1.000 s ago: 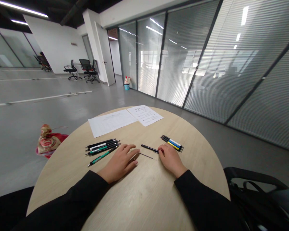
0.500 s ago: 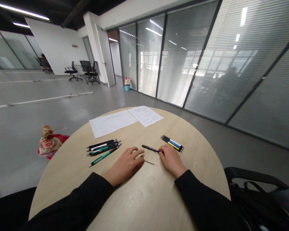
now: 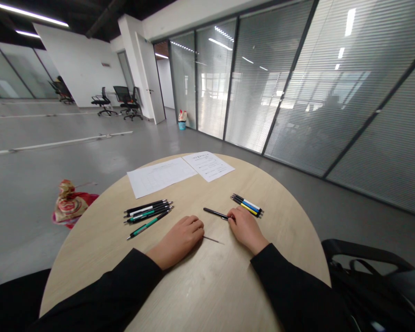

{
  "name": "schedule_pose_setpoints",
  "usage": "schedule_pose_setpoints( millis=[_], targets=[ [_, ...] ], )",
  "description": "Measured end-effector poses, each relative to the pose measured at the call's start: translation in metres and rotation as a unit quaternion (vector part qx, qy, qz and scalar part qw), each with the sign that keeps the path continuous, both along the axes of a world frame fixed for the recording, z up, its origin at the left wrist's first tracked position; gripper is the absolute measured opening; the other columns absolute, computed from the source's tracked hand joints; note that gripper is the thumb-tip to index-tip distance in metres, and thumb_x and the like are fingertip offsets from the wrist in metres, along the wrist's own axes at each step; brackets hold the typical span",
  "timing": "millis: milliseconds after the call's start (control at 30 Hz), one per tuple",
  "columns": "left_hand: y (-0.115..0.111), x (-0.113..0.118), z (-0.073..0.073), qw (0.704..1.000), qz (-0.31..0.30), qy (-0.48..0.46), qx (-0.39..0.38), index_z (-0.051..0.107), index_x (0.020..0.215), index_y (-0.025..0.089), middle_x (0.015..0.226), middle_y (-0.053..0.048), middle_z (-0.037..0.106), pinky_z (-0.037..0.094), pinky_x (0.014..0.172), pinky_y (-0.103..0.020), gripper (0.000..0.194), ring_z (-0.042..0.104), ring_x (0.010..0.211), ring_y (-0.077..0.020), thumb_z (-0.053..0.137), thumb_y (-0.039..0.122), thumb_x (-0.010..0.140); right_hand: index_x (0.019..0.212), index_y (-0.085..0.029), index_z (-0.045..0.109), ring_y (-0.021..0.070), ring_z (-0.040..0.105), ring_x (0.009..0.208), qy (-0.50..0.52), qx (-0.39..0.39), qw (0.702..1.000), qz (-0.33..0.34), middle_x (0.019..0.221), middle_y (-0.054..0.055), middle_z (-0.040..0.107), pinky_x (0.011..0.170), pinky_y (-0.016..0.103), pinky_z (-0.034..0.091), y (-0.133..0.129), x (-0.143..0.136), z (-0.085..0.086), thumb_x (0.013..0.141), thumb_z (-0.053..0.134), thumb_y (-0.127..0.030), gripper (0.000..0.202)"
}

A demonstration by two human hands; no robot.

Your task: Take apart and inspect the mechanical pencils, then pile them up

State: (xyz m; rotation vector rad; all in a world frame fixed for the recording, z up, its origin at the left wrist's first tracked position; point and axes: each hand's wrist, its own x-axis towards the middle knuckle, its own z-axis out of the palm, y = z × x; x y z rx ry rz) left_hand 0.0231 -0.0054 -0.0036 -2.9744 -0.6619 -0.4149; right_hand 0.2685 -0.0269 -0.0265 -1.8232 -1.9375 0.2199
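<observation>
My left hand [image 3: 180, 238] rests low over the table, its fingers curled closed around a thin dark pen refill [image 3: 212, 239]. The refill's fine tip points right, toward my other hand. A black pen barrel [image 3: 214, 212] slants out from the pinched fingers of my right hand [image 3: 245, 228], its far end pointing left; the gripped end is hidden. Just beyond that hand lie several pens [image 3: 247, 205] side by side, with white, blue and yellow parts. Left of my left hand is a group of black pens [image 3: 148, 209], some with green or white grips, and one green pen [image 3: 150, 222] angled nearest me.
Two printed sheets, a wide one [image 3: 161, 176] and a smaller one [image 3: 209, 166], lie at the far side of the round wooden table [image 3: 193, 295]. A red patterned bundle [image 3: 71, 205] stands on the floor at left. A black chair [image 3: 366, 253] is at right.
My left hand has closed its fingers and drawn slightly back and left, and the refill has shifted with it. My right hand and the pen barrel have stayed almost still.
</observation>
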Motion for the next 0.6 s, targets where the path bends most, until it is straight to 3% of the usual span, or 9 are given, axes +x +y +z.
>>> schedule_pose_setpoints(
  millis=[333, 600],
  targets=[
    [-0.0039, 0.0011, 0.0059, 1.0, -0.002, 0.011, 0.014, 0.062, 0.093, 0.019, 0.1, -0.009, 0.064, 0.042, 0.084, -0.038, 0.017, 0.053, 0.096, -0.0244, 0.047, 0.015, 0.1, 0.084, -0.019, 0.063, 0.0199, 0.058, 0.093, -0.006, 0.009, 1.0, -0.001, 0.092, 0.006, 0.065, 0.083, 0.029, 0.041, 0.0011, 0.0002, -0.0032, 0.089, 0.059, -0.015, 0.008],
    [-0.0043, 0.0023, 0.0024, 0.998, -0.002, 0.051, 0.046, 0.06, 0.091, 0.017, 0.099, -0.01, 0.064, 0.043, 0.086, -0.04, 0.016, 0.053, 0.098, -0.0263, 0.047, 0.012, 0.099, 0.086, -0.019, 0.064, 0.0204, 0.058, 0.095, -0.002, 0.005, 1.0, 0.004, 0.094, 0.007, 0.064, 0.086, 0.029, 0.041, 0.0011, 0.0003, -0.0029, 0.09, 0.058, -0.014, 0.009]
  ],
)
